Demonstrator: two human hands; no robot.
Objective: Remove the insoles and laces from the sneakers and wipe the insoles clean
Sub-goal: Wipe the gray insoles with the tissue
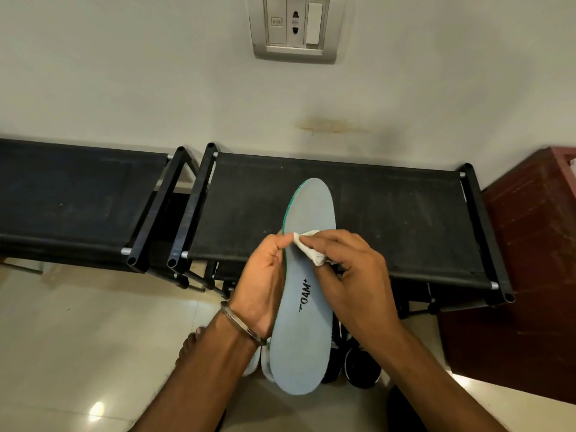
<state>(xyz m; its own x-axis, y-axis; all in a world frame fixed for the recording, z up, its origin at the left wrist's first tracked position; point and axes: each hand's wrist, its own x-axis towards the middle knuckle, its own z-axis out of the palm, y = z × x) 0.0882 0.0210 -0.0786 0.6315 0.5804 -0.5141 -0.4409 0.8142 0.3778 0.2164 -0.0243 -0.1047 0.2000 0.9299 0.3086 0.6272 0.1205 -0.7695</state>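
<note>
The insole (304,322) is held in the air between the two hands, its long axis running straight away from the person: the rounded heel end is nearest, low in the view, and the toe end points off toward the wall. The left hand (260,282) grips its left edge about midway along, thumb on the upper face and fingers curled behind. The right hand (349,275) comes in from the other side, pinching a small crumpled white cloth (307,246) against the upper face just beyond the middle. That leaves the right hand the one placed to wipe, and a stroke would likely run lengthwise, either out to the toe or back over the heel.

The insole is pale grey-blue with a thin green rim and dark lettering across its middle; it looks slim and flexible.

Beneath the heel end, on the floor, lie sneakers (363,366), partly hidden. Farther off stands a black fabric shoe rack (405,213) against the wall.
</note>
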